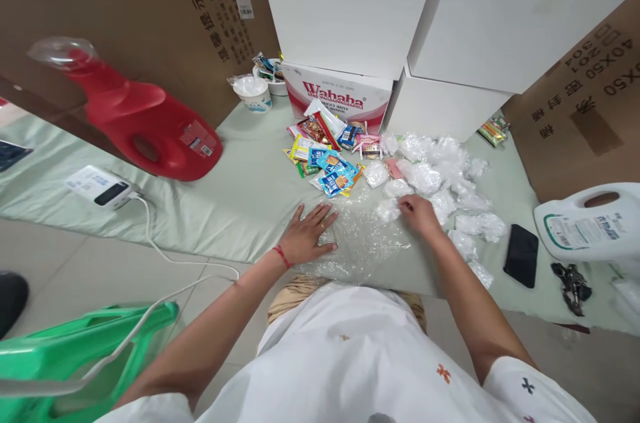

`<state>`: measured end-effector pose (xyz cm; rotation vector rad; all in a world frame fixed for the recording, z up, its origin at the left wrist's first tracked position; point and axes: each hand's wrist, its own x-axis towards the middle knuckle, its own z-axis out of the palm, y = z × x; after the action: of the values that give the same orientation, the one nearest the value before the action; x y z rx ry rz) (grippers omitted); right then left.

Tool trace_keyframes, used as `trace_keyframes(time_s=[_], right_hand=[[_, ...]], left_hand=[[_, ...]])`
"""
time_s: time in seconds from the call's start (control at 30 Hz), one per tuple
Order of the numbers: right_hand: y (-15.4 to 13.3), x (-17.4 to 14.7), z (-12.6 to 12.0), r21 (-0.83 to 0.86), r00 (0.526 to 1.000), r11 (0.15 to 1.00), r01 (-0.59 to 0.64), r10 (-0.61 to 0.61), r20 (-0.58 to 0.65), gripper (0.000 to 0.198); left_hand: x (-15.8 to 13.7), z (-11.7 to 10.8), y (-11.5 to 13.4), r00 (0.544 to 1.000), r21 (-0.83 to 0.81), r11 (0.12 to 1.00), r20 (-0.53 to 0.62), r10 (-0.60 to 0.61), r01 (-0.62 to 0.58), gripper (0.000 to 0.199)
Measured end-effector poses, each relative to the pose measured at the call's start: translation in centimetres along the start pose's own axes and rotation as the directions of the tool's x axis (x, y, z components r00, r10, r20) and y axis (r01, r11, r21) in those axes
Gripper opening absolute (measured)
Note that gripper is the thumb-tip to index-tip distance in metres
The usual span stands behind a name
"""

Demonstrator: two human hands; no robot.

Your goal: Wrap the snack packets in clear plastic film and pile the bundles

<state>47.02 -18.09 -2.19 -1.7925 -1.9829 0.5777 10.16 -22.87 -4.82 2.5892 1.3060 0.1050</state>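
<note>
My left hand [309, 234] lies flat with its fingers spread, at the left edge of a clear plastic bag [367, 236] spread on the table. My right hand [419, 213] is closed in a pinch on a crumpled clear plastic bag [388, 210] near the far right of the flat one. Its fingertips are partly hidden. Beyond my hands lies a pile of small snack packets [336, 173], blue, yellow and red. To their right is a heap of crumpled clear plastic bags [425, 177], spreading down past my right wrist.
A red jug [160, 123] and a white device [100, 186] with a cable stand left. White boxes [350, 3] and a Wahaha carton [335, 93] line the back, beside a paper cup [254, 95]. A phone [521, 255], keys [573, 286] and a white jug [590, 219] lie right. A green stool [90, 349] is below.
</note>
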Motion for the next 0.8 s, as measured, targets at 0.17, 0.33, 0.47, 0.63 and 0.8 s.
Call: trace_keyframes(time_s=[0.17, 0.33, 0.47, 0.63, 0.8], right_hand=[[3.2, 0.1, -6.7, -0.176, 0.901, 0.944, -0.281, 0.196, -0.386, 0.034], [-1.4, -4.2, -4.1, -0.242, 0.941, 0.939, 0.244, -0.289, -0.176, 0.039], [-3.4, -10.3, 1.4, -0.098, 0.757, 0.790, 0.605, -0.533, 0.377, 0.052], [-1.3, -17.1, 1.0, -0.075, 0.795, 0.896, 0.438, -0.348, 0.496, 0.060], [-1.6, -14.5, -4.5, 0.067, 0.771, 0.961, 0.268, -0.256, 0.583, 0.037]], left_hand=[[0.8, -0.3, 0.0, 1.000, -0.054, 0.998, 0.013, 0.020, -0.020, 0.087], [1.5, -1.3, -0.3, 0.995, -0.168, 0.986, -0.101, -0.027, 0.010, 0.058], [0.5, -0.9, -1.0, 0.968, -0.132, 0.982, -0.194, -0.158, 0.134, 0.053], [0.1, -0.3, -1.0, 0.979, -0.024, 0.986, -0.119, -0.167, 0.165, 0.064], [1.4, -0.1, -0.6, 0.987, -0.024, 0.992, -0.098, -0.128, 0.126, 0.071]])
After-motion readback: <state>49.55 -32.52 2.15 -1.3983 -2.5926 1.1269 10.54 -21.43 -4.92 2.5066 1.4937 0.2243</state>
